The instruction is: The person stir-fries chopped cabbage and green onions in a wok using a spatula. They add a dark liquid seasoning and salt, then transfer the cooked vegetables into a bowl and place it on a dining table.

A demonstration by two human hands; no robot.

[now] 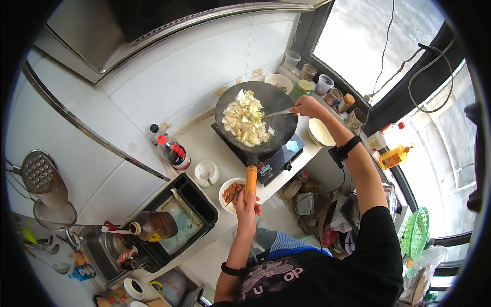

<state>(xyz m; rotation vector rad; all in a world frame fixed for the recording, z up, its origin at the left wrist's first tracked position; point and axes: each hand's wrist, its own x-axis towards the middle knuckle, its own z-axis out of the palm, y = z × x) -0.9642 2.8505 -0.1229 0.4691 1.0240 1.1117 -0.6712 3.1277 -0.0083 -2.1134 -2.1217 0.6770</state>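
My left hand (246, 209) is wrapped around the wooden handle (251, 179) of a dark wok (282, 128). The wok sits on a black portable cooktop (277, 164), and a pile of chopped cabbage (245, 119) fills its left and middle part. Faint steam hangs over it. My right hand (308, 107) grips a metal spatula (279, 113) from the right; its far end reaches the cabbage's edge and is partly hidden there. Below the wok, a white bowl of reddish-brown meat pieces (233, 190) with a dark utensil in it stands close to my left hand.
A pale bowl (321, 132) stands right of the cooktop. Left are a soy sauce bottle (174, 152), a white jar with a spoon (206, 172) and a black rack (195, 199) holding a brown oil jug (155, 226). Several jars (325, 83) line the windowsill. The sink (101, 249) is lower left.
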